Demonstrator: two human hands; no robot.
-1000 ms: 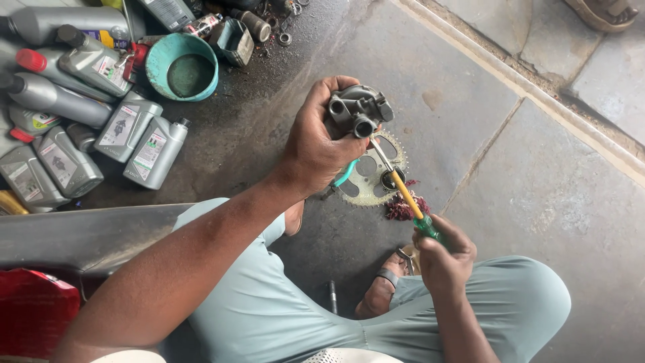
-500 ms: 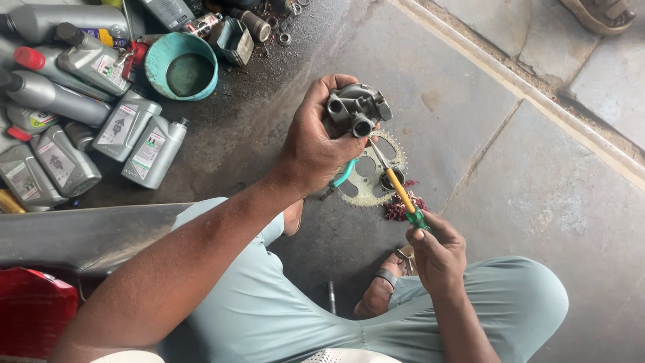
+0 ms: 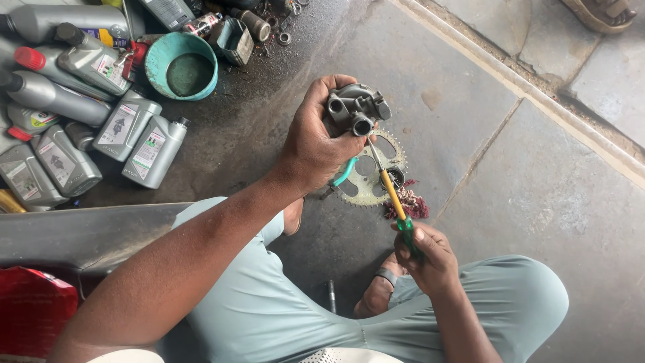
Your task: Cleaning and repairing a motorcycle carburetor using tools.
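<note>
My left hand (image 3: 316, 138) grips a grey metal engine part (image 3: 357, 107) with round ports, held up over the stone floor. My right hand (image 3: 424, 252) holds a screwdriver (image 3: 393, 198) with a yellow and green handle; its metal tip points up and meets the underside of the part. A toothed sprocket (image 3: 373, 178) lies on the floor beneath both, with a teal hose piece (image 3: 344, 173) showing by my left palm. I sit with knees bent in pale green trousers.
Several grey oil bottles (image 3: 141, 141) lie in a heap at the left beside a teal bowl (image 3: 181, 66) of dark liquid. A reddish rag (image 3: 411, 205) lies by the sprocket. A bolt (image 3: 331, 296) rests near my sandalled foot (image 3: 376, 289). Another person's sandal (image 3: 601, 13) shows top right.
My right hand has shifted the screwdriver slightly, keeping the tip against the part. The left hand and the part have stayed almost still.
</note>
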